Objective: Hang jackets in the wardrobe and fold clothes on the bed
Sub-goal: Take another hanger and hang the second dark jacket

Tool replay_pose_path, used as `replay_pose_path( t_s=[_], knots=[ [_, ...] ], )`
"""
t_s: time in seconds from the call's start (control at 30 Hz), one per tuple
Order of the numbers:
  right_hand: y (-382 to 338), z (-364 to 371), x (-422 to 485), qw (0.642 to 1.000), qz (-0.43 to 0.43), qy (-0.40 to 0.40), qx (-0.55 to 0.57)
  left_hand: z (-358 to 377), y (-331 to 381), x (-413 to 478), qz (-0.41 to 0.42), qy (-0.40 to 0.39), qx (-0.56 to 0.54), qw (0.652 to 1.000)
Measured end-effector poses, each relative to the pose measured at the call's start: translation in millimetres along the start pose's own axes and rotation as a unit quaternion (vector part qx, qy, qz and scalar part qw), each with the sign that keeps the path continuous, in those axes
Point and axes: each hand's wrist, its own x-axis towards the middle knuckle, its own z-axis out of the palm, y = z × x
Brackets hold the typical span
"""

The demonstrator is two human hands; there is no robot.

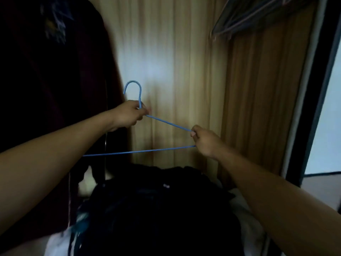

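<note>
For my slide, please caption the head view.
Left hand and right hand hold a blue hanger above dark clothes.

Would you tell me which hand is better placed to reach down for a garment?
Probably the right hand: it only pinches an end corner of the blue hanger, while the left hand grips its neck under the hook.

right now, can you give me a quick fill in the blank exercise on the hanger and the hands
1. The wire hanger held in both hands is ___ in colour.
2. The left hand grips it just below its ___.
3. The right hand grips the corner where the sloping arm meets the ___ bar.
4. The spare hangers hang at the upper ___ of the view.

Missing words: blue; hook; bottom; right
</note>
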Motion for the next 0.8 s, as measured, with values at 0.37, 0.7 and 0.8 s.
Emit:
replay_pose_path(
  t_s=[0.37,0.7,0.8],
  knots=[
    [103,147,-59,0.932,0.148,-0.322,-0.072,52,-85,-71,-0.063,-0.069,0.052,0.994],
    [59,86,-31,0.973,0.2,-0.071,-0.09,45,-108,-72,-0.086,-0.078,-0.147,0.982],
    [41,56,-22,0.965,0.215,-0.088,-0.125,30,-114,-72,-0.06,-0.096,-0.161,0.98]
  ],
)
